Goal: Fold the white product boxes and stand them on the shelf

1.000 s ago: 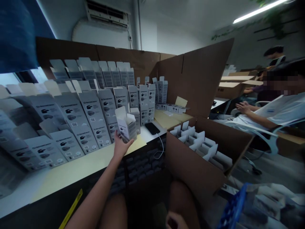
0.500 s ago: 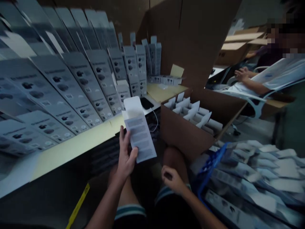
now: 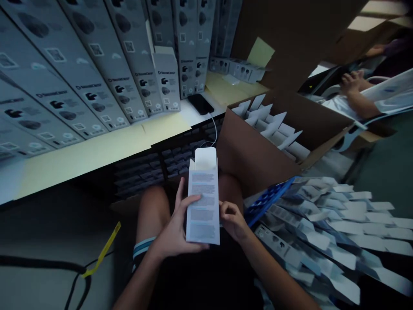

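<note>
Over my lap I hold a white carton [image 3: 203, 202], its printed back facing me and its top flap standing open. My left hand [image 3: 177, 232] grips its left edge and lower corner, thumb across the print. At the carton's right edge my right hand [image 3: 232, 220] pinches it with the fingertips. Rows of grey product boxes [image 3: 97, 64] lean upright along the yellow-topped desk [image 3: 97, 148] in front of me.
A brown cardboard case [image 3: 248, 150] with open white cartons stands to my right. A blue crate [image 3: 267, 199] heaped with flat cartons lies at the lower right. A black phone [image 3: 200, 103] with a white cable rests on the desk. Another person's arm [image 3: 358, 92] shows at far right.
My left hand carried the carton from the desk down to my lap. My right hand rose and took hold of its right edge. The view tipped downward.
</note>
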Action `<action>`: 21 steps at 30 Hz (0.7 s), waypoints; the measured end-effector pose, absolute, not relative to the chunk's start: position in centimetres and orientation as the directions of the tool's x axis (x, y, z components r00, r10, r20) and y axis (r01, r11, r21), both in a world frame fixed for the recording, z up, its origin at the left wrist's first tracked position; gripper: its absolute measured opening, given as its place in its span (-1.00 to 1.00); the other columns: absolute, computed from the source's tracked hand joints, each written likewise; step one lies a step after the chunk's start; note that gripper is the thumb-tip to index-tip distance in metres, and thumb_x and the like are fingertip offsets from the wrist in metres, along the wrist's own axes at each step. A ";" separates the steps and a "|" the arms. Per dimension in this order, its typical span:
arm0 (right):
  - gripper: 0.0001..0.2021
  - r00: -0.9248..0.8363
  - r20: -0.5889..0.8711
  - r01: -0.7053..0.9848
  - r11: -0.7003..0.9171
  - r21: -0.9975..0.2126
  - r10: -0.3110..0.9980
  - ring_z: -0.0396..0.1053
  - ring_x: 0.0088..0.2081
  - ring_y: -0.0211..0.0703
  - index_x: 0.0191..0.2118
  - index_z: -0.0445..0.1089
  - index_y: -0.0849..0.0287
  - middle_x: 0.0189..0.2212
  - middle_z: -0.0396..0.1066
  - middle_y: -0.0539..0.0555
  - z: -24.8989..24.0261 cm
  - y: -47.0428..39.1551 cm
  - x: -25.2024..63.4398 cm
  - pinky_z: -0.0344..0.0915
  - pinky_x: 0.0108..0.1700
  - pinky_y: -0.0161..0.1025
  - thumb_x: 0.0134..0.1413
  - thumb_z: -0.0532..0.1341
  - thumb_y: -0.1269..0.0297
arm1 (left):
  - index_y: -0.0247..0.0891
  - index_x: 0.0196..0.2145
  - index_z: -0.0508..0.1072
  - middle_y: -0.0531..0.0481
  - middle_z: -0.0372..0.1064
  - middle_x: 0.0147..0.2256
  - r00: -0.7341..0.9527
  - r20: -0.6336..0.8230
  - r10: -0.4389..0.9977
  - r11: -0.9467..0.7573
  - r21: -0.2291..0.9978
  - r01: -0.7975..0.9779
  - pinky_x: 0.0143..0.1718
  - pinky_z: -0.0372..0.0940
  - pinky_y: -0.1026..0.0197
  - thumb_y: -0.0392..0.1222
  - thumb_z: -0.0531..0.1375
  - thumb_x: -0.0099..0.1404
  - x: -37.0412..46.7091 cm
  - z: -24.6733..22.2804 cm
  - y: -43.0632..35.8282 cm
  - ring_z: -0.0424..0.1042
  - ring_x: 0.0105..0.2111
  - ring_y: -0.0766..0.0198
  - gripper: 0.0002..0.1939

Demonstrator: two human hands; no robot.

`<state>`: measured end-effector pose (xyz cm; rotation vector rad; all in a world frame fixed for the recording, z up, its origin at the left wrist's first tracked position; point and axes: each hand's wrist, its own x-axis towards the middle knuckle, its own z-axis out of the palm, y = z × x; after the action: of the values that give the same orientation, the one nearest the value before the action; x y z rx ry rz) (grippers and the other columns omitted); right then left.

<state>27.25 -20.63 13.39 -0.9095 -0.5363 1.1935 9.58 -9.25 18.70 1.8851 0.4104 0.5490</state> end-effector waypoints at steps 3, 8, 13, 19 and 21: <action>-0.71 0.450 0.011 -0.272 0.148 -0.951 0.893 0.33 -0.36 -0.16 -0.53 0.30 0.16 -0.42 0.34 0.04 14.0 -20.6 27.9 0.28 -0.35 -0.24 0.00 0.32 0.10 | 0.05 0.15 0.23 -0.01 -0.66 0.44 0.783 0.199 0.589 -0.393 0.918 0.062 0.29 0.13 -0.31 0.00 0.47 -0.03 9.4 19.0 -8.8 -0.17 0.40 -0.28 -0.17; -0.88 0.423 0.570 0.630 0.223 -0.744 0.704 0.22 -0.49 -0.28 -0.38 0.36 0.17 -0.52 0.25 -0.04 18.2 -21.5 28.8 0.17 -0.44 -0.31 0.08 0.21 0.54 | 0.00 0.12 0.29 -0.05 -0.55 0.44 0.696 0.168 0.698 -0.394 0.902 0.178 0.25 0.22 -0.28 -0.03 0.47 -0.02 9.5 18.9 -9.0 -0.04 0.36 -0.26 -0.24; -0.78 -0.015 0.686 0.908 0.297 -0.295 0.728 0.15 -0.49 -0.26 -0.45 0.33 0.14 -0.56 0.23 -0.03 22.2 -21.1 28.1 0.11 -0.47 -0.29 -0.01 0.22 0.64 | 0.00 0.12 0.29 -0.07 -0.46 0.42 0.630 0.172 0.758 -0.375 0.904 0.205 0.27 0.16 -0.36 -0.04 0.48 -0.04 9.7 19.3 -9.3 -0.08 0.37 -0.26 -0.21; -0.76 -0.119 0.626 0.896 0.355 -0.266 0.771 0.13 -0.50 -0.26 -0.51 0.27 0.12 -0.57 0.22 -0.04 23.2 -20.2 28.7 0.10 -0.47 -0.28 0.02 0.20 0.60 | -0.02 0.13 0.29 -0.11 -0.32 0.41 0.637 0.168 0.752 -0.364 0.912 0.189 0.30 0.07 -0.38 -0.05 0.47 -0.03 9.7 19.2 -9.5 -0.17 0.40 -0.25 -0.22; -0.80 -0.010 0.654 0.856 0.344 -0.385 0.756 0.18 -0.49 -0.27 -0.44 0.30 0.13 -0.54 0.24 -0.03 22.8 -20.4 28.9 0.15 -0.47 -0.30 0.03 0.19 0.60 | -0.02 0.15 0.27 -0.12 -0.33 0.41 0.637 0.180 0.750 -0.362 0.917 0.167 0.30 0.06 -0.38 -0.04 0.47 -0.04 9.5 19.0 -9.5 -0.22 0.41 -0.26 -0.19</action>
<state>28.89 -20.39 22.84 -1.4315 -1.7804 -0.1525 9.49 -9.54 19.00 1.8727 0.7286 0.7418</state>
